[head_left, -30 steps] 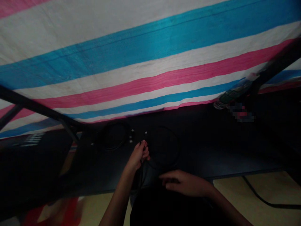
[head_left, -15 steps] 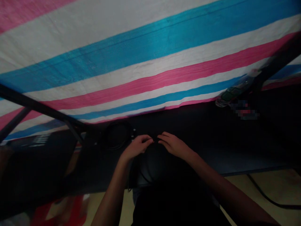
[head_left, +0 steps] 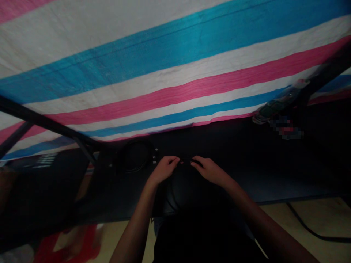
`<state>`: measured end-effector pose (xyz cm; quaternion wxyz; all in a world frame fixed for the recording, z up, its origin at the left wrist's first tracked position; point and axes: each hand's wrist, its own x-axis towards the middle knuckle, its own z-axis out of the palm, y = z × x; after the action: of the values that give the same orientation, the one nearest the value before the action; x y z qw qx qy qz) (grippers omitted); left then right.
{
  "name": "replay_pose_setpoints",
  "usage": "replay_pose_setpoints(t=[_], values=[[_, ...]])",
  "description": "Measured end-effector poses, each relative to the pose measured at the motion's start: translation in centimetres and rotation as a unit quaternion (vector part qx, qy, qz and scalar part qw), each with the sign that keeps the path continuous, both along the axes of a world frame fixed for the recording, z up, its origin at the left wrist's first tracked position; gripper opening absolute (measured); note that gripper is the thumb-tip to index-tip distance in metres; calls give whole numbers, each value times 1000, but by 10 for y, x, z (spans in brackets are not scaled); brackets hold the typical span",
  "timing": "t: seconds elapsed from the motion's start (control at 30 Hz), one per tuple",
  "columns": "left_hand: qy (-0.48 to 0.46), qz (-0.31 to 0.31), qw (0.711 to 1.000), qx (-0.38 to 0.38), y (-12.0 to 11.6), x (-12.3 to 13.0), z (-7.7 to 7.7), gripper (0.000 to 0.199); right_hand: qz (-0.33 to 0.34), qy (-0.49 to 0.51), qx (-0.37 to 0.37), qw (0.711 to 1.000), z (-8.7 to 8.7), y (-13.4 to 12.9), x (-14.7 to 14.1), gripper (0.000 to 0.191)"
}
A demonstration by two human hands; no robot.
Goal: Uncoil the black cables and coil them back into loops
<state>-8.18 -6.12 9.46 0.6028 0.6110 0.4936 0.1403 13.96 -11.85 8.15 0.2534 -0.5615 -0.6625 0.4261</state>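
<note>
Pinching a thin black cable (head_left: 185,160) between both hands over the dark table (head_left: 274,175), I am somewhere in the middle of the work as I judge it; one coiled cable (head_left: 135,157) already lies in a neat ring just left of my hands, its pale connector ends (head_left: 155,157) showing at the ring's right side, and that one looks finished; the cable I hold is not yet in such a ring, so gathering it seems to be what is left. My left hand (head_left: 164,168) has fingertips drawn together on the cable's near end; my right hand (head_left: 210,170) has thumb and fingers closed on the same strand just beside it, the two hands close but not touching. From the pinch the cable runs down in a loose curve (head_left: 171,197) toward the table's front edge and my lap; it is black on a black top in poor light, so I cannot tell how much of it hangs below or whether it carries a plug at the held end. Behind the table hangs a striped tarpaulin (head_left: 175,73) in pink, blue and white; a plastic bottle (head_left: 276,104) lies far right; a dark cord (head_left: 309,228) trails over the floor (head_left: 315,212).
</note>
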Motion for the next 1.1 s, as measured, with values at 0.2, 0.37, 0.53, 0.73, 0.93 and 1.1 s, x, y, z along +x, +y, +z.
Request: replay_pose_setpoints(t=[0.2, 0.37, 0.53, 0.73, 0.93, 1.1], values=[[-133, 23, 984, -113, 4, -4, 8, 50, -114, 74, 31, 990, 0, 18, 17, 23], [-205, 120, 960, -150, -10, -17, -18, 54, -325, 234, -66, 914, -17, 15, 36, 29], [-151, 167, 968, -109, -14, -16, -42, 53, -250, 215, -132, 935, -33, -1, 27, 32], [-93, 82, 983, -135, 0, -9, -36, 44, -169, 6, -25, 985, -29, 8, 22, 27], [-68, 90, 986, -123, 15, 3, -27, 43, -69, -87, 77, 991, -12, 28, 13, 43], [-86, 94, 988, -85, 19, 2, -25, 44, -86, -64, 77, 991, -18, 32, 2, 27]])
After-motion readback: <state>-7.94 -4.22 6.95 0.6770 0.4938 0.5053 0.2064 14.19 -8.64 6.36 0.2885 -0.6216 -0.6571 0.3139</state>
